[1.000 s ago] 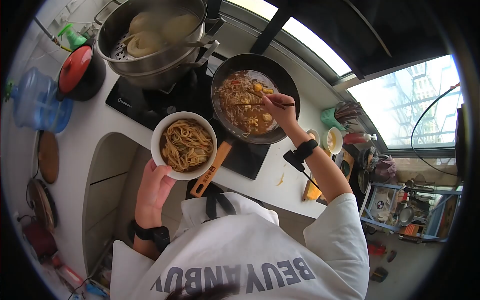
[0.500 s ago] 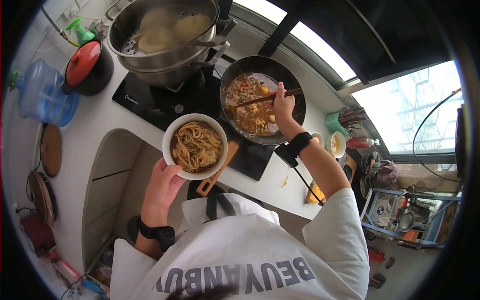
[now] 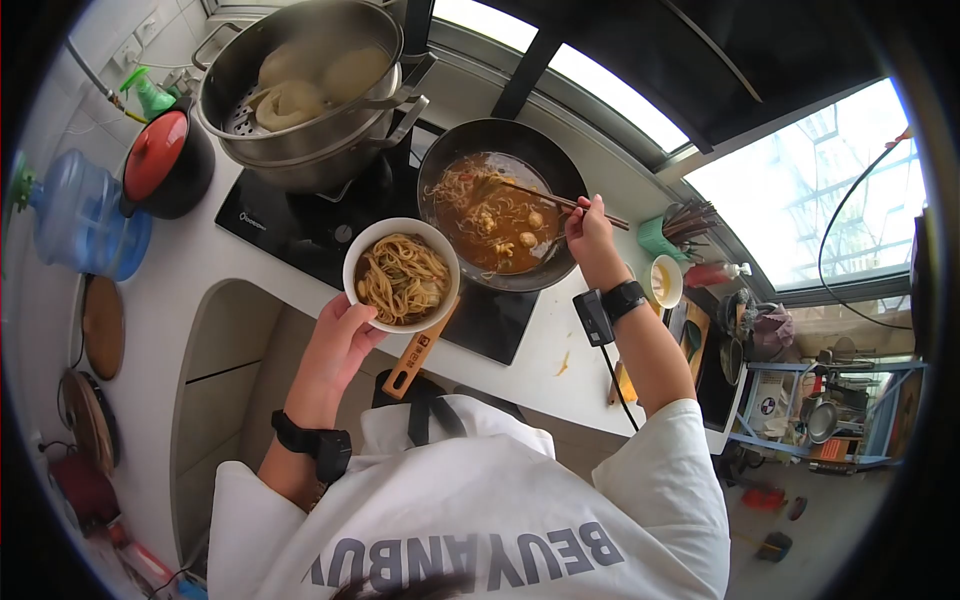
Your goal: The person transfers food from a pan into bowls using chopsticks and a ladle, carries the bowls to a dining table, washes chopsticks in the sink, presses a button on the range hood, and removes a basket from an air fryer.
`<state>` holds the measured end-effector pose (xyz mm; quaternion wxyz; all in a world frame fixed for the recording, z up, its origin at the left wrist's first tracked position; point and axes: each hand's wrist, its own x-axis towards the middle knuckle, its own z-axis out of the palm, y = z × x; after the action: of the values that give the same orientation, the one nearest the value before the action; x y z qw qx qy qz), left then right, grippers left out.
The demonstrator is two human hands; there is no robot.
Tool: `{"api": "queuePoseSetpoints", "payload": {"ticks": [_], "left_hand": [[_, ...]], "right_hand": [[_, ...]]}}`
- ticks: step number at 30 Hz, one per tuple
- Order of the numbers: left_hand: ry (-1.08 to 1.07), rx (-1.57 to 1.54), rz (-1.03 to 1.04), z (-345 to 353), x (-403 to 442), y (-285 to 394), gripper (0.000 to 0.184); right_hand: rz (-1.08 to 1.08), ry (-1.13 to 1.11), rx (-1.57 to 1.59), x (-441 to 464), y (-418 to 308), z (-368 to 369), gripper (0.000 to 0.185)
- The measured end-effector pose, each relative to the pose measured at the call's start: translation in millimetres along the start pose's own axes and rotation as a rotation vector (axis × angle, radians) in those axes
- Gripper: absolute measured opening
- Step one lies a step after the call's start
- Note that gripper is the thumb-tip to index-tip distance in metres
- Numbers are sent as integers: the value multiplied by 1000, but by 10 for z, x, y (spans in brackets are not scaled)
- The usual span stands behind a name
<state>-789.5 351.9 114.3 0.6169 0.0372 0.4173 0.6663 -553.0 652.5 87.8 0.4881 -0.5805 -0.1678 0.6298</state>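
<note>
My left hand [image 3: 347,338] grips the near rim of a white bowl [image 3: 352,262], thumb on its edge. Noodles [image 3: 405,280] fill the bowl, which is just left of a dark wok [image 3: 560,165]. In the wok lie reddish-brown broth [image 3: 515,245], thin noodles and pale yellow chunks. My right hand [image 3: 594,245] is closed around a pair of chopsticks [image 3: 570,203] at the wok's right side. The chopsticks' tips reach over the broth near its far side. From the wok a wooden handle [image 3: 420,352] points toward me, partly behind the bowl.
A steaming pot [image 3: 300,150] with pale buns stands left of the wok on the black cooktop [image 3: 290,225]. Farther left are a red-lidded pot [image 3: 160,155] and a water jug [image 3: 85,215]. A small bowl [image 3: 665,280] and a green utensil holder [image 3: 657,238] stand at right.
My right hand has drawn back toward the wok's right rim, and the chopsticks now lie flatter over the broth. The view has shifted slightly; my left hand still holds the bowl.
</note>
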Motion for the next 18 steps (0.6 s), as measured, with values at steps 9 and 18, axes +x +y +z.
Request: {"api": "queuePoseSetpoints", "payload": {"ticks": [9, 18], "left_hand": [[-106, 79, -55, 345, 353, -34, 26], [-183, 122, -83, 684, 720, -218, 22]], "right_hand": [[-86, -110, 168, -305, -819, -57, 33], [-131, -306, 295, -894, -1442, -2, 25]]}}
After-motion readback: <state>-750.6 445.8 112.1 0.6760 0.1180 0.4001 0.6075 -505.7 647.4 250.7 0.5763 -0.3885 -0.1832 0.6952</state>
